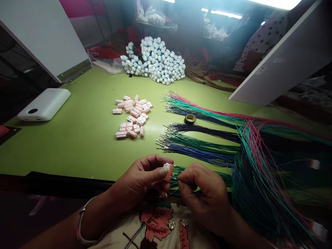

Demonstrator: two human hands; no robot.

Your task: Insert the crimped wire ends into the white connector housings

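Observation:
Between the thumb and fingers of my left hand (147, 176) is a small white and orange connector housing (168, 172), its orange face turned to the right. My right hand (203, 190) pinches a thin wire by its metal terminal end (174, 178), close against that orange face. Whether the tip has entered the housing I cannot tell. Green wires (178, 169) run behind my right hand. Beyond my hands lies a loose pile of similar connector housings (135, 110). Bundles of blue wires (202, 155), dark green wires (207, 141) and pink wires (202, 105) lie with their terminals pointing left.
A black tape roll (190, 119) sits on the wire bundles. At the back is a heap of white connectors (160, 62). A white power bank (44, 104) lies at left. White panels (275, 58) stand at both sides; a tangled wire bunch (256, 186) hangs over the right edge.

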